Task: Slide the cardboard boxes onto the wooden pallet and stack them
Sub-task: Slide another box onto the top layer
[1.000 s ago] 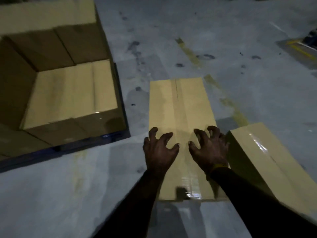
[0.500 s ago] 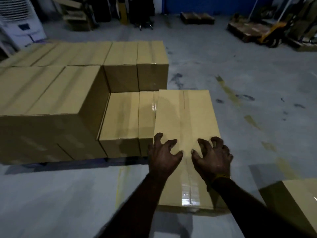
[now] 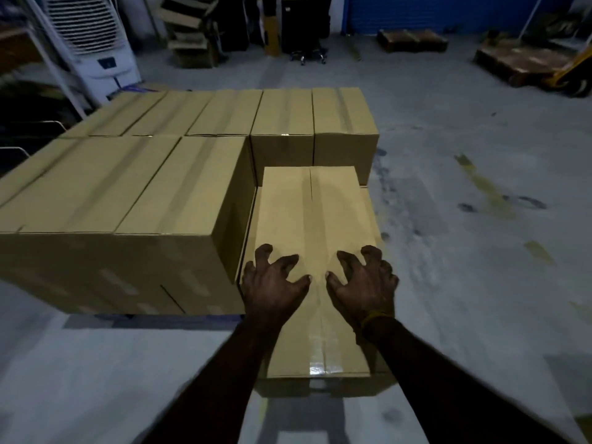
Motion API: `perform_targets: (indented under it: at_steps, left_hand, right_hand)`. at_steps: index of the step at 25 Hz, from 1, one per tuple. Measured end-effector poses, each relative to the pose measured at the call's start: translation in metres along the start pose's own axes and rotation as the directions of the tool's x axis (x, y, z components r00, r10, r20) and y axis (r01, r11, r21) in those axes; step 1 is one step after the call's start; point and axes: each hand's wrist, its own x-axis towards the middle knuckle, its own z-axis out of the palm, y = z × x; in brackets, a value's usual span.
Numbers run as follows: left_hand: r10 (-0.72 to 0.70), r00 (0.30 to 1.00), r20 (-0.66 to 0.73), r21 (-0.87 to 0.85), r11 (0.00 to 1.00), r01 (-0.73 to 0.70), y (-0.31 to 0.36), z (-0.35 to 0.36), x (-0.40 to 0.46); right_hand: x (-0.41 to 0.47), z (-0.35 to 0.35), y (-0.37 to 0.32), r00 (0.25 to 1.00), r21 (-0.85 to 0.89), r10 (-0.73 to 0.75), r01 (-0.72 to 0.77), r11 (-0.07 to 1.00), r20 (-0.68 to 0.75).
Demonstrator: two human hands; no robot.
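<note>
A long tan cardboard box [image 3: 314, 216], taped along its middle, lies lengthwise in front of me. Its far end rests over a lower box [image 3: 369, 200] at the near right corner of the stack, and its near end juts out above the floor. My left hand [image 3: 272, 283] and my right hand [image 3: 365, 283] press on its top with clawed, spread fingers, side by side near the middle. Taller stacked boxes [image 3: 153, 193] stand to its left and two more boxes [image 3: 314, 123] behind it. A dark strip of the pallet [image 3: 150, 319] shows under the stack.
Grey concrete floor [image 3: 480, 251] with faded yellow marks lies to the right. A white air cooler [image 3: 93, 36] stands back left. Spare wooden pallets [image 3: 413, 40], a yellow pallet jack [image 3: 573, 72] and a chair base [image 3: 307, 56] line the far wall.
The box has travelled with my hands from the open floor to the stack, and its far end now lies over the low corner boxes. A second floor box at right has left view.
</note>
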Motion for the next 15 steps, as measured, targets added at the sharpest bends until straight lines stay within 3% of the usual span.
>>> perform_targets:
  at_steps: [10, 15]
  left_hand:
    - [-0.069, 0.996, 0.049, 0.113, 0.992, 0.063, -0.067, 0.015, 0.162]
    - [-0.07, 0.997, 0.035, 0.137, 0.989, 0.065, -0.092, 0.028, 0.211]
  right_hand:
    - [0.142, 0.093, -0.07, 0.997, 0.052, -0.01, 0.006, 0.999, 0.072]
    - [0.183, 0.112, -0.095, 0.994, -0.041, -0.007, 0.012, 0.999, 0.111]
